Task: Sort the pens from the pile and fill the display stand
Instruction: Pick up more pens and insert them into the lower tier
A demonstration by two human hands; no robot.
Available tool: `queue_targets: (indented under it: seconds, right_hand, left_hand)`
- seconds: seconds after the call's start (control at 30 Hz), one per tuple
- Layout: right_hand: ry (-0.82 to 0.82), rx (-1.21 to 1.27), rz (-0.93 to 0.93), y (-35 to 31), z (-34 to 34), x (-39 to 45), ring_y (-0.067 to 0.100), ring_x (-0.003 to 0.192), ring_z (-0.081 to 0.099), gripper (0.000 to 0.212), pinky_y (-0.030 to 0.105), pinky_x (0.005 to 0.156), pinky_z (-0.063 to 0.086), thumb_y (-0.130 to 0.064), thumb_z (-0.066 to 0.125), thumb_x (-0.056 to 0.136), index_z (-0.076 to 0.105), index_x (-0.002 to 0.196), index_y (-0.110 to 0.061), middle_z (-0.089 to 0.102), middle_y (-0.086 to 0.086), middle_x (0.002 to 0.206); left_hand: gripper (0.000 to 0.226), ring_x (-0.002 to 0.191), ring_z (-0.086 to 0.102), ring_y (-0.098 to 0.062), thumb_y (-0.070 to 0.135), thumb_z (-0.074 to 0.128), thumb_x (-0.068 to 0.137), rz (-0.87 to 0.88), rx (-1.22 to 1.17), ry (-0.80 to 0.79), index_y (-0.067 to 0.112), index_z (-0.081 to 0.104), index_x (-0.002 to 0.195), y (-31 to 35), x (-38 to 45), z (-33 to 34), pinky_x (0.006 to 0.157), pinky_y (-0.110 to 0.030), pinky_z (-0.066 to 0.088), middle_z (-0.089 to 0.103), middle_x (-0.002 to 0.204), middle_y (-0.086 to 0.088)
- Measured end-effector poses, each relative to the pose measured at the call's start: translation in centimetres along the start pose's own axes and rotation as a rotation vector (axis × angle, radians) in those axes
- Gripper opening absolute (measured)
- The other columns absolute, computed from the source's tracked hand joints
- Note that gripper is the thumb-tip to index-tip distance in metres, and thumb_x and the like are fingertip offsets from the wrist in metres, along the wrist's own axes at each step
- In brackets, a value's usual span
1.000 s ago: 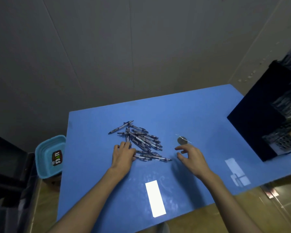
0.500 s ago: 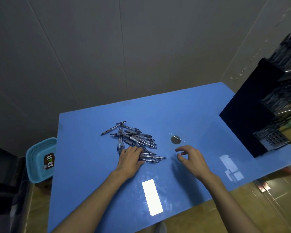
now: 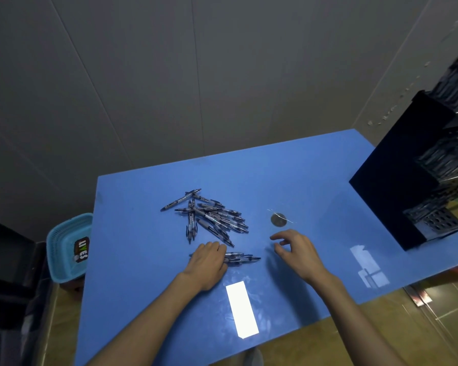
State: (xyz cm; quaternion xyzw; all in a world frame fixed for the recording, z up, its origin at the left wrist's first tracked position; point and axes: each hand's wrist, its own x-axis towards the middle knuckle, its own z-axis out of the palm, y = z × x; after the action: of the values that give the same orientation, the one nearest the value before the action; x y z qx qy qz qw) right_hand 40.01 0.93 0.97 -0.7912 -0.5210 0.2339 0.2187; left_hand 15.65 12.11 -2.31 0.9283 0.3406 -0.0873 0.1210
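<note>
Head view: the blue table (image 3: pixel 148 260) carries everything, and I place the rest from the pile of pens (image 3: pixel 212 217) near its middle. Well to the right of the pile, on the table's right end, stands the black display stand (image 3: pixel 397 186), its tiers already holding many pens. Left of the pile, off the table edge, sits a teal basket (image 3: pixel 64 249). Just on my side of the pile lies a small bunch of pens (image 3: pixel 241 258), pulled apart from it, long axes running left to right.

My left hand (image 3: pixel 209 262) lies flat over the left end of that bunch, fingers pressing it to the table, so it is the hand on the pens. My right hand (image 3: pixel 296 250) hovers to the right of the bunch, near its free tips, fingers loosely curled and holding nothing. As I judge it, the next move is for the right hand to close on those tips.

Against a second ago, my left hand has dragged this bunch out of the pile toward me; then it rested at the pile's left edge.
</note>
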Motion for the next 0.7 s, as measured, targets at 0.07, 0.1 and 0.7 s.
queue_targets:
  seconds: [0.07,0.1,0.7]
  right_hand:
    - [-0.001,0.011,-0.001,0.1,0.0,0.0,0.006,0.097,0.064,0.021,0.027,0.085,0.048,-0.024,0.061,0.092,0.070,0.109,-0.031,0.065,-0.010,0.116]
    - [-0.002,0.014,-0.001,0.1,0.0,-0.1,0.006,0.098,0.064,0.020,0.027,0.085,0.047,-0.024,0.062,0.092,0.069,0.109,-0.031,0.065,-0.011,0.116]
    - [0.014,0.001,0.017,0.0,-0.7,-0.4,0.002,0.098,0.063,0.020,0.027,0.086,0.048,-0.025,0.060,0.093,0.069,0.109,-0.033,0.063,-0.014,0.114]
  left_hand:
    - [0.017,0.099,0.053,-0.029,0.022,0.040,0.100,-0.042,-0.084,0.012,0.012,0.047,0.113,-0.3,-0.2,0.0,0.088,-0.039,0.042,0.053,0.112,-0.008]
    - [0.016,0.098,0.055,-0.029,0.019,0.041,0.099,-0.074,-0.150,0.013,0.013,0.046,0.113,-0.6,-0.3,-0.2,0.085,-0.039,0.042,0.053,0.111,-0.008]
    - [0.079,0.097,0.066,-0.029,-0.005,0.044,0.081,-0.068,0.179,0.086,0.034,0.038,0.149,-10.5,1.2,-4.1,0.065,-0.033,0.037,0.071,0.106,0.002]
